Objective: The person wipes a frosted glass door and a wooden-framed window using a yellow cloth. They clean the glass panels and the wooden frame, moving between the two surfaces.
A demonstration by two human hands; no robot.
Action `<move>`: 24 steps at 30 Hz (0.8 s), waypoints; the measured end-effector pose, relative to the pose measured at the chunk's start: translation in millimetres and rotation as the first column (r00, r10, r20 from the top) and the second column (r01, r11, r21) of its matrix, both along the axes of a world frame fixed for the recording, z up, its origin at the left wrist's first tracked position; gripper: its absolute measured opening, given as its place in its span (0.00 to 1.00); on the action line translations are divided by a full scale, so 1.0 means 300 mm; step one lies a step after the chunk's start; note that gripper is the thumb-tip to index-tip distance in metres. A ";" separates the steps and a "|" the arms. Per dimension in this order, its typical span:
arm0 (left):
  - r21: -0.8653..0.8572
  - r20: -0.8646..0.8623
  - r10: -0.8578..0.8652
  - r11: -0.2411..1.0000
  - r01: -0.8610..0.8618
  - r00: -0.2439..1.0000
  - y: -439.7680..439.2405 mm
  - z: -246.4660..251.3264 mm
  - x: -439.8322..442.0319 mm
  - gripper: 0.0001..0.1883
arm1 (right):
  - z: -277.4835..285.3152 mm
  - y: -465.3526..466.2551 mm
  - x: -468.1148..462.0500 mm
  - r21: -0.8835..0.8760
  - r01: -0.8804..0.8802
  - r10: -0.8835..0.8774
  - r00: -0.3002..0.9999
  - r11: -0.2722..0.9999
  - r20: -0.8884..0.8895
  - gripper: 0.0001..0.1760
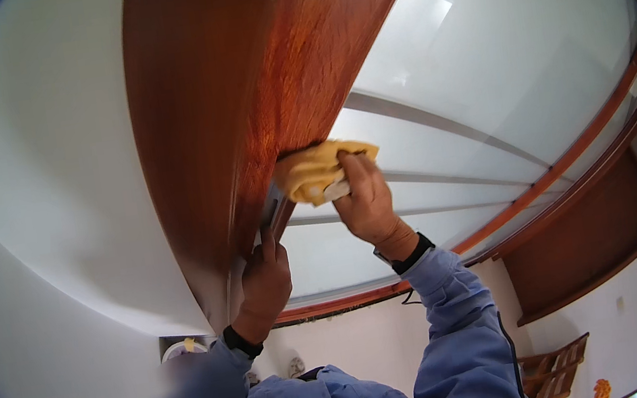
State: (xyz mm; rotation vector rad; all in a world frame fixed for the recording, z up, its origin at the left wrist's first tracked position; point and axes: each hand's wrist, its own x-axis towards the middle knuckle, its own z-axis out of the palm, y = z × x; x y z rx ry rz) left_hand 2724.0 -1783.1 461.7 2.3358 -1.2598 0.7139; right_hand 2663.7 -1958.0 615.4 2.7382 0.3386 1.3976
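A folded yellow cloth [310, 171] is held in my right hand [364, 195], its far side against the reddish-brown wooden door [301, 73]. A small white patch shows on the cloth beside the fingertips. Lower and to the left, my left hand [263, 280] is curled at a dark metal door handle [270, 210], its index finger pointing up along it. My palm hides the lower part of that handle. The wood grain just above the cloth looks glossy.
Frosted glass panels [491, 34] with grey bars and a wooden frame [515, 208] extend to the right. White wall [49, 194] lies left. Low down stand a bucket [184, 349] with something yellow at its rim and, at right, a slatted wooden piece of furniture [556, 370].
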 end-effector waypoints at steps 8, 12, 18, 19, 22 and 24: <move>-0.097 0.037 -0.034 0.995 0.037 0.999 0.018 -0.008 0.002 0.20 | -0.106 0.011 -0.039 -0.047 0.005 -0.009 0.997 0.999 -0.080 0.31; 0.017 -0.065 0.049 0.999 -0.048 0.997 0.009 -0.036 -0.005 0.16 | -0.074 -0.124 -0.108 -0.108 0.061 -0.056 0.997 0.992 0.049 0.30; -0.099 0.007 0.072 0.993 -0.071 0.997 -0.020 -0.054 -0.011 0.09 | 0.039 -0.476 -0.359 0.180 0.296 -0.341 0.883 0.938 0.323 0.23; -0.144 0.009 0.075 0.987 -0.073 0.997 -0.025 -0.057 -0.013 0.09 | 0.057 -0.555 -0.411 0.242 0.329 -0.400 0.840 0.913 0.366 0.22; -0.157 -0.099 0.170 0.970 -0.184 0.980 -0.064 -0.060 -0.037 0.08 | 0.086 -0.853 -0.562 0.676 -0.155 -0.333 0.777 0.721 0.534 0.18; -0.167 -0.138 0.235 0.952 -0.256 0.962 -0.086 -0.067 -0.038 0.07 | 0.084 -1.047 -0.700 0.687 -0.195 -0.330 0.765 0.700 0.553 0.13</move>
